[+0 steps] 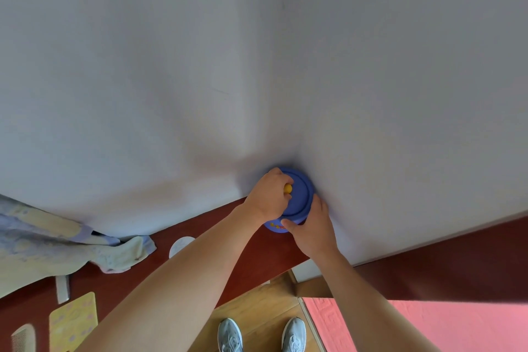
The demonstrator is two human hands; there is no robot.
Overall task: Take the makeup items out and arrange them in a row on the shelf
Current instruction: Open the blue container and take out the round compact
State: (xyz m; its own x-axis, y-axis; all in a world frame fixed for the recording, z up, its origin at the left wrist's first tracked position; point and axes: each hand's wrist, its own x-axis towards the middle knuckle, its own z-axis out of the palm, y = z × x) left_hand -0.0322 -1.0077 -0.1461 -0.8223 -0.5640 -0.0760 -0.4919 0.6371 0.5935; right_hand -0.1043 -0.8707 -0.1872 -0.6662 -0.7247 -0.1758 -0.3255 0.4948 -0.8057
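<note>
Both arms reach forward over the shelf (220,217). The left hand (268,194) curls its fingers round the yellow knob (288,188) on top of the lid (301,194). The right hand (313,227) wraps the side of the tub (273,227), thumb on its front. The tub is round and blue, with small yellow and red print on its wall. It stands at the shelf's back edge, against the wall (171,66), between the two hands.

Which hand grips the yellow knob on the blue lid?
The left hand: it curls over the yellow knob on the lid, while the right hand holds the blue container by its side.
</note>
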